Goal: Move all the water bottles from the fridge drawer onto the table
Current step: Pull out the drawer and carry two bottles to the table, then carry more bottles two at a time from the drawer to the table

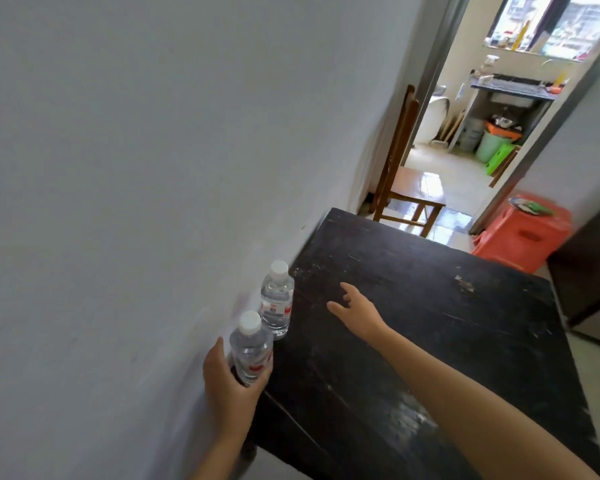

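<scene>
nearest, the left hand [229, 379] grips a water bottle [252, 355] low on its body, upright at the near left corner of the worktop [430, 306]; whether its base rests there is hidden. a second bottle [277, 303] stands just beyond, by the wall [136, 168]. the right hand [355, 306] hovers over the dark top, fingers spread, holding nothing.

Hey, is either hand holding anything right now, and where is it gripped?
The left hand grips the near bottle around its lower body. The right hand, open over the table, holds nothing.
</scene>
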Demonstrator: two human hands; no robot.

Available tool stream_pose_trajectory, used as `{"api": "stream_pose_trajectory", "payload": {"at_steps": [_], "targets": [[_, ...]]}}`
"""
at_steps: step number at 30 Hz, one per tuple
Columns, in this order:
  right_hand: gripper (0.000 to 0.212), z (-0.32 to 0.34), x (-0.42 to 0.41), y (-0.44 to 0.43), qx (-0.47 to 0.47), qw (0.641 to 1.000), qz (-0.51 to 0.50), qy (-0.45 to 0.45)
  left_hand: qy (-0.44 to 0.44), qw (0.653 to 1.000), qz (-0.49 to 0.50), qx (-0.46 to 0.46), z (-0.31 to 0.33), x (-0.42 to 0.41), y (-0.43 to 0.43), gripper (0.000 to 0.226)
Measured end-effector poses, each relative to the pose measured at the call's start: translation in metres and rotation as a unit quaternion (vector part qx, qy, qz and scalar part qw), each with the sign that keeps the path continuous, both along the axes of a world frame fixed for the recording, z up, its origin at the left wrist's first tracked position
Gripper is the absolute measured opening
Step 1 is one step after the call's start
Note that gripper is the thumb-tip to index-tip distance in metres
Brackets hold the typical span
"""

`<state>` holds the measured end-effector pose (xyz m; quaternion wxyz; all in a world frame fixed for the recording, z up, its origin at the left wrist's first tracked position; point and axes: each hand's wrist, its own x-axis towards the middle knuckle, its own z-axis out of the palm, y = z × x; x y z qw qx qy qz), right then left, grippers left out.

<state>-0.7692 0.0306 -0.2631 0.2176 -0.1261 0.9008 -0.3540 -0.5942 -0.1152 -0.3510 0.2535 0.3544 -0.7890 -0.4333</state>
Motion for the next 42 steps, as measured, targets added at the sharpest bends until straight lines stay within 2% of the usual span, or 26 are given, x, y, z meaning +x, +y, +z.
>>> {"api": "stream_pose_trajectory", "payload": {"at_steps": [3, 9, 12, 15, 17, 19, 23, 27, 33, 38, 42], "targets": [[0.065, -0.002, 0.01, 0.05, 0.027, 0.999, -0.045, -0.012, 0.024, 0.992, 0.008, -0.123, -0.007, 0.012, 0.021, 0.072], [0.062, 0.004, 0.046, 0.155, 0.067, 0.984, -0.166, 0.013, 0.106, 0.951, -0.174, -0.232, 0.015, -0.024, 0.084, 0.054], [0.056, 0.014, 0.074, 0.213, 0.075, 0.968, -0.232, 0.057, 0.12, 0.925, -0.266, -0.244, 0.032, -0.052, 0.131, 0.051], [0.054, 0.024, 0.109, 0.272, 0.089, 0.956, -0.264, 0.088, 0.126, 0.898, -0.336, -0.254, 0.043, -0.066, 0.186, 0.062], [0.053, 0.029, 0.135, 0.311, 0.099, 0.948, -0.284, 0.103, 0.127, 0.883, -0.374, -0.253, 0.051, -0.064, 0.225, 0.059], [0.051, 0.032, 0.169, 0.356, 0.104, 0.936, -0.318, 0.112, 0.129, 0.865, -0.41, -0.258, 0.061, -0.051, 0.273, 0.051], [0.051, 0.032, 0.239, 0.435, 0.126, 0.916, -0.363, 0.113, 0.105, 0.821, -0.488, -0.279, 0.075, -0.01, 0.366, 0.057], [0.054, 0.036, 0.305, 0.505, 0.201, 0.898, -0.372, 0.123, 0.046, 0.781, -0.554, -0.285, 0.09, 0.027, 0.446, 0.069], [0.054, 0.051, 0.378, 0.584, 0.306, 0.863, -0.377, 0.141, 0.069, 0.742, -0.601, -0.291, 0.113, 0.075, 0.54, 0.07], [0.058, 0.056, 0.408, 0.637, 0.358, 0.842, -0.375, 0.15, 0.033, 0.687, -0.646, -0.332, 0.128, 0.084, 0.601, 0.072], [0.06, 0.065, 0.409, 0.687, 0.37, 0.832, -0.384, 0.151, -0.001, 0.663, -0.665, -0.345, 0.143, 0.068, 0.656, 0.074]]}}
